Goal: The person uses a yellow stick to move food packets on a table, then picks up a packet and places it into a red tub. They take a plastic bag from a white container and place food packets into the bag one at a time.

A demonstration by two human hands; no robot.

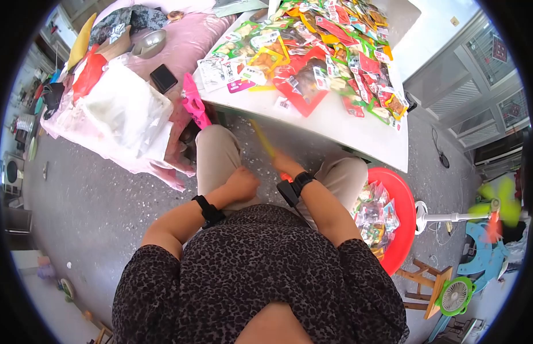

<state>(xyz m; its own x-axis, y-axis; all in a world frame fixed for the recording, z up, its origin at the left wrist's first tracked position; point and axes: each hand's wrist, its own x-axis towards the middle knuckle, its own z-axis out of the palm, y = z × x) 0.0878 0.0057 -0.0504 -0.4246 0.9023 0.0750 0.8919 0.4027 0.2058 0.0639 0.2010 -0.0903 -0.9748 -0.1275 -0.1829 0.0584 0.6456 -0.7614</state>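
Observation:
My left hand [242, 183] rests on my left thigh, its fingers curled in and nothing visible in them. My right hand [286, 164] is closed around a thin yellow stick-like tool [262, 137] with an orange part by the palm; the tool points up toward the table's front edge. Ahead, the white table [358, 143] bears a heap of colourful snack packets [335, 40]. A large red-edged packet [304, 83] lies near its front edge.
A red tub [405, 221] of packets stands by my right knee. A pink-covered surface at the left holds white plastic sheeting [126, 109], a black phone [163, 78] and a metal bowl [150, 44]. Farther right are a wooden stool [427, 286], a green fan [456, 295] and a standing fan [496, 205].

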